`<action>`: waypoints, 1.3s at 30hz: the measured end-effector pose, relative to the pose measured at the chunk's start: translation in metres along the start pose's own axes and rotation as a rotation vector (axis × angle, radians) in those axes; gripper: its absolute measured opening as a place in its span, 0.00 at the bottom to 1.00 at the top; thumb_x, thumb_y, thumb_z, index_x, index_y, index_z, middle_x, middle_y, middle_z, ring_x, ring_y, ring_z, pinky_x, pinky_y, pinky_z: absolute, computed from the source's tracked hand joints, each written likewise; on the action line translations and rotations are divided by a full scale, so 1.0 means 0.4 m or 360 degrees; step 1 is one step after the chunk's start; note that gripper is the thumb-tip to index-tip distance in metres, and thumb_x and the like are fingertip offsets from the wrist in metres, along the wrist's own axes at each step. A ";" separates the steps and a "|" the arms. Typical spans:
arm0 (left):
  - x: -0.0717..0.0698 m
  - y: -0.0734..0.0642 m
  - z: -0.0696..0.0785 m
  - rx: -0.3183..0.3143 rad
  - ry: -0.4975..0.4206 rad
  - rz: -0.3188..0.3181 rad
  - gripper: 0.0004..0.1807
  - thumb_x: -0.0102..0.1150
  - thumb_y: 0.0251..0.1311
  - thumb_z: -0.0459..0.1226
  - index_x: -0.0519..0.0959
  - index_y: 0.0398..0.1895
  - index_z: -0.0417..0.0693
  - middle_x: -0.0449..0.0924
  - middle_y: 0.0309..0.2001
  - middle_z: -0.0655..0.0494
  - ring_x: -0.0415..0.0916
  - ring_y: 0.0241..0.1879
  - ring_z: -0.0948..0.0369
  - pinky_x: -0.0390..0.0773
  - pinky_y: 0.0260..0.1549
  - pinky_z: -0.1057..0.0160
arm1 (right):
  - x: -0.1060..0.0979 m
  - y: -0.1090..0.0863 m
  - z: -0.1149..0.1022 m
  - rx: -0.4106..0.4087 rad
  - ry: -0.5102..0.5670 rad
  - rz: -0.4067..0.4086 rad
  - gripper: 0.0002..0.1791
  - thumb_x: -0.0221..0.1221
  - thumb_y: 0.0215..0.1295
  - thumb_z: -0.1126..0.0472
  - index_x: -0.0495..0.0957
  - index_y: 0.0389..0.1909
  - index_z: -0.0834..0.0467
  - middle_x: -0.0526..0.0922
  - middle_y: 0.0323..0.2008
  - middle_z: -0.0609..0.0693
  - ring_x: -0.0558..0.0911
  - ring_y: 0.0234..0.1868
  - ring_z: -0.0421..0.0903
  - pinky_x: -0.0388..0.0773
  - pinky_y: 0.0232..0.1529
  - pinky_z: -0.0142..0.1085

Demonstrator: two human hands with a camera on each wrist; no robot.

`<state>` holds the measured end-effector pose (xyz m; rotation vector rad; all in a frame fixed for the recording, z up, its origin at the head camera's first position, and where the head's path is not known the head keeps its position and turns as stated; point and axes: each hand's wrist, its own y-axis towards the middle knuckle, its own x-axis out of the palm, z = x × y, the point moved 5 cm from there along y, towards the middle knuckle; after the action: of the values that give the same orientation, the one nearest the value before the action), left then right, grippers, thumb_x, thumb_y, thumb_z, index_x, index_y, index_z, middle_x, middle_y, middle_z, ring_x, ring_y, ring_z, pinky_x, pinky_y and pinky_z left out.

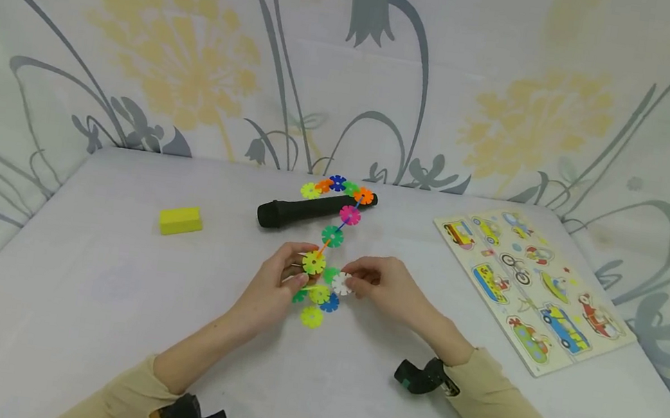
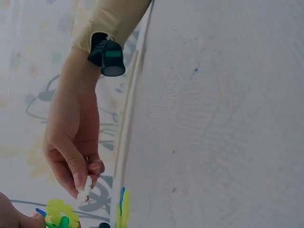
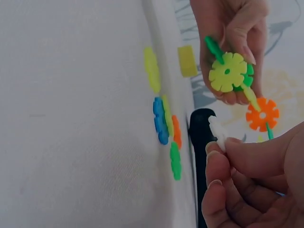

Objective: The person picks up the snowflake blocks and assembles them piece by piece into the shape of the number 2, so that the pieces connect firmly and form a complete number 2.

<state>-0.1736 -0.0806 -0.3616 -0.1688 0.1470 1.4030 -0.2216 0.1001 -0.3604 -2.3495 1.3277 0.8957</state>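
Note:
My left hand [image 1: 272,281] grips one end of a linked chain of notched plastic flower discs, at a yellow-green disc [image 1: 314,262]. From there the chain reaches away through a green disc [image 1: 332,236] and a pink disc [image 1: 350,215] to an orange disc [image 1: 364,196]. My right hand [image 1: 391,289] pinches a single white disc [image 1: 341,284] between thumb and fingertips. In the right wrist view, the white disc [image 3: 217,133] is apart from the chain. Loose discs lie on the table below the hands, among them a yellow disc [image 1: 312,316] and a blue disc [image 1: 330,302].
A black microphone [image 1: 297,210] lies behind the hands, partly overlapped by the chain in the head view. To the left sits a yellow block [image 1: 181,221]. At the right lies a picture puzzle board [image 1: 567,359] with vehicle pieces. A flower-patterned cloth [image 1: 451,77] hangs behind the table.

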 end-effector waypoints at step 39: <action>-0.003 -0.001 -0.005 -0.0004 -0.0031 -0.0030 0.24 0.44 0.70 0.22 0.66 0.68 0.42 0.75 0.59 0.46 0.74 0.56 0.52 0.75 0.62 0.53 | 0.040 -0.015 -0.038 -0.0095 0.0213 -0.0013 0.10 0.61 0.69 0.63 0.84 0.46 0.64 0.85 0.30 0.51 0.81 0.29 0.43 0.80 0.34 0.31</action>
<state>-0.1736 -0.0824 -0.3634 -0.1581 0.1273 1.3855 -0.2048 0.0845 -0.3593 -2.4979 1.3578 0.7983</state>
